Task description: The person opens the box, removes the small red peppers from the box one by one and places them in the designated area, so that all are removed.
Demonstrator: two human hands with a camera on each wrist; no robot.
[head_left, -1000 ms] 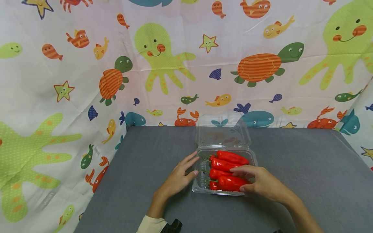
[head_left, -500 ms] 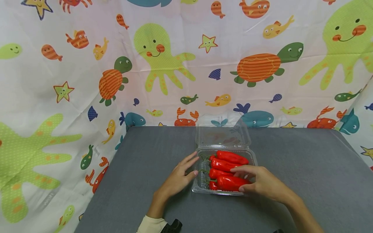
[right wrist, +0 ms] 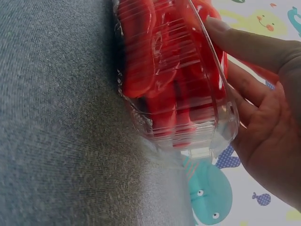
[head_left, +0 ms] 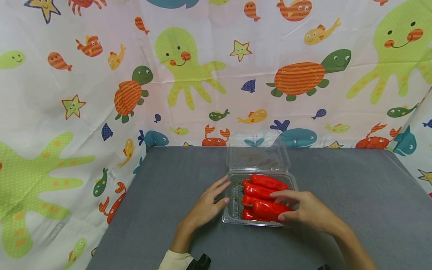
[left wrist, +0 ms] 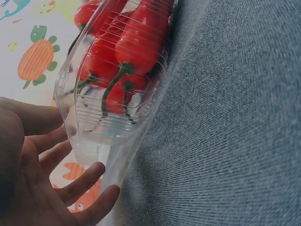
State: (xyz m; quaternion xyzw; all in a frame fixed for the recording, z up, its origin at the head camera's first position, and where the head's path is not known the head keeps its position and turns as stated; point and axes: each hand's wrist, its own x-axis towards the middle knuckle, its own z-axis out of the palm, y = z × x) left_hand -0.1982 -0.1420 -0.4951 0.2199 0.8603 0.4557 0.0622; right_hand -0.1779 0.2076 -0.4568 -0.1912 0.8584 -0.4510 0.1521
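Several long red peppers with green stems lie side by side in a clear plastic clamshell container. My right hand reaches over the container's right side and pinches the blunt right end of the nearest upper pepper between thumb and fingers. In the right wrist view, the thumb is above the rim, and the fingertips are hidden behind the container. My left hand is spread at the container's left side. Its thumb touches the rim in the left wrist view; the other fingers are extended.
The container's transparent lid stands raised at the back, hinged to the base. Grey cloth covers the table. A white curtain printed with sea animals hangs behind and at the sides.
The nearest upper pepper has shifted slightly away from the container's front edge, uncovering more of the pepper below. My right hand has moved a little right with it; my left hand is still.
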